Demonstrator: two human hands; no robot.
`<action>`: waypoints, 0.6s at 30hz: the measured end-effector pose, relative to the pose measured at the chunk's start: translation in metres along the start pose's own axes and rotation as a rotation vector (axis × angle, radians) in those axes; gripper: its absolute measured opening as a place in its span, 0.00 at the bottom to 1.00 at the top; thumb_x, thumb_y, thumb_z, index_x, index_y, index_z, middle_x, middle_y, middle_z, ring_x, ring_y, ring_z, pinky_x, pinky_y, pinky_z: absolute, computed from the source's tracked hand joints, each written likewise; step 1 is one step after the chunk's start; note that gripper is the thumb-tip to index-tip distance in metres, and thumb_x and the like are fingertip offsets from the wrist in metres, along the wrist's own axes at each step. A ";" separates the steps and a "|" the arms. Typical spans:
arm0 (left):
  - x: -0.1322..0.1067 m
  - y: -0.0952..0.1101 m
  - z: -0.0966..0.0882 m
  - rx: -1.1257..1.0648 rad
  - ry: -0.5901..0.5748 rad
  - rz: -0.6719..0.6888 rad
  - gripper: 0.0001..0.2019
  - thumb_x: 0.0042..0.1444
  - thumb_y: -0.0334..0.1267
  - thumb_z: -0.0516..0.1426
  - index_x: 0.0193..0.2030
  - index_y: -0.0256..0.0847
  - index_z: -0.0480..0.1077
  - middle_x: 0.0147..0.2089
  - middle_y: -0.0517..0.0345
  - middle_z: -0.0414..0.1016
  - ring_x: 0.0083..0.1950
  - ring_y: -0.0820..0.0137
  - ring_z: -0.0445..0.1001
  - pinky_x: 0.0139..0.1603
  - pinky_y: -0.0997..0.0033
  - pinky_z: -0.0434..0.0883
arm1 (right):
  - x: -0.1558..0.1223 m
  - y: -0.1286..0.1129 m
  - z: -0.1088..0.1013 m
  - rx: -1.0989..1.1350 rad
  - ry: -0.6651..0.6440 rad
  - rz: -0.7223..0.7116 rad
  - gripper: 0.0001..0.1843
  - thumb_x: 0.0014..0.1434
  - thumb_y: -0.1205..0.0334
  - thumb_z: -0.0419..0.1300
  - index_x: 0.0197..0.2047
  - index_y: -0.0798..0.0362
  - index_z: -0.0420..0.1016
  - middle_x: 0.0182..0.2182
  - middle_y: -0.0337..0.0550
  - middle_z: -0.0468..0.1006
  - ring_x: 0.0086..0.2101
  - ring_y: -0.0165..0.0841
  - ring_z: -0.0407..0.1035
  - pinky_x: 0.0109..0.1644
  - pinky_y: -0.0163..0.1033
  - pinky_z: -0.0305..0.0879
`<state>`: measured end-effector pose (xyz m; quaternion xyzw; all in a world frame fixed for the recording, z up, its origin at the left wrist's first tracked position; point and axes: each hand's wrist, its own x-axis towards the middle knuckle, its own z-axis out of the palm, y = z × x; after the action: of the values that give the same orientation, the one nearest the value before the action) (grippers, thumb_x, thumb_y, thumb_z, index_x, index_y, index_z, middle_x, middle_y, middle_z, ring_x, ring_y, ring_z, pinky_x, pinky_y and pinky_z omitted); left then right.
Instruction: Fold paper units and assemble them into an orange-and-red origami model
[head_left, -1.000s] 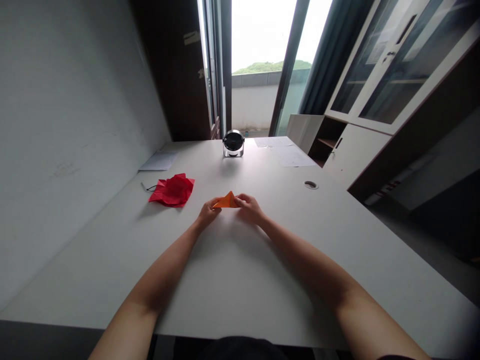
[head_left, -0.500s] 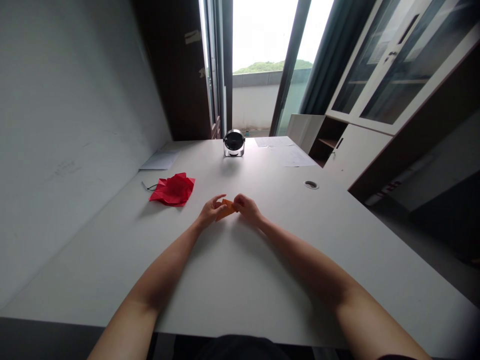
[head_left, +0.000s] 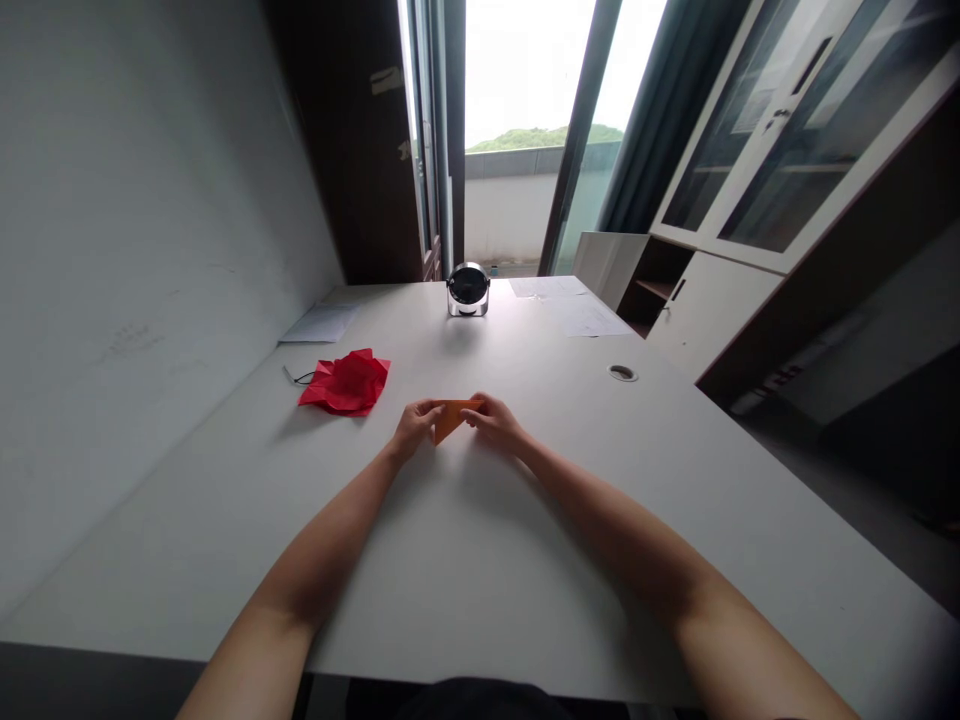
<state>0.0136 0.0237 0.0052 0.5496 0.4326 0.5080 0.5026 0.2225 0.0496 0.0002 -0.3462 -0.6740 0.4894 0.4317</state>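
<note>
"Where's the orange paper (head_left: 451,416)?"

"In the middle, between the left hand (head_left: 412,428) and the right hand (head_left: 496,421), in front of the person at the white desk (head_left: 465,570). It looks folded, with a straight top and one corner pointing down."

"Does that corner touch the desk?"

"I can't tell."

"And the grip?"

"Each hand pinches one side of the paper. How hard, I can't see."

"What would help?"

"I'd pinch softly and match the edges before pressing, so it won't go crooked."

"How are the hands?"

"Both reach forward and slant in, fingers curled. The red paper (head_left: 349,382) lies off to the left, apart from them."
</note>
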 end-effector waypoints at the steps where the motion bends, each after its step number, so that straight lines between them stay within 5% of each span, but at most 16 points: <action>1: 0.000 0.000 0.000 -0.014 -0.005 -0.005 0.22 0.53 0.53 0.64 0.43 0.34 0.79 0.38 0.50 0.81 0.37 0.65 0.76 0.38 0.70 0.70 | 0.000 0.001 0.000 -0.005 -0.030 0.009 0.19 0.55 0.45 0.65 0.35 0.52 0.69 0.24 0.36 0.72 0.26 0.30 0.67 0.31 0.35 0.62; 9: 0.001 -0.001 -0.001 -0.007 0.034 0.057 0.20 0.53 0.54 0.64 0.35 0.35 0.77 0.32 0.56 0.77 0.34 0.70 0.72 0.39 0.71 0.68 | -0.002 0.001 0.004 -0.041 -0.084 0.002 0.19 0.57 0.43 0.63 0.31 0.52 0.70 0.23 0.37 0.73 0.25 0.30 0.68 0.31 0.35 0.62; 18: 0.004 -0.007 -0.003 0.080 0.034 0.094 0.17 0.57 0.51 0.62 0.34 0.36 0.77 0.29 0.59 0.73 0.32 0.72 0.67 0.34 0.74 0.63 | -0.001 -0.005 0.003 0.012 0.006 0.054 0.37 0.62 0.28 0.47 0.23 0.54 0.72 0.21 0.45 0.75 0.23 0.31 0.68 0.32 0.38 0.64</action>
<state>0.0113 0.0293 -0.0013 0.5802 0.4347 0.5228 0.4484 0.2201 0.0459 0.0040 -0.3632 -0.6601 0.5041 0.4222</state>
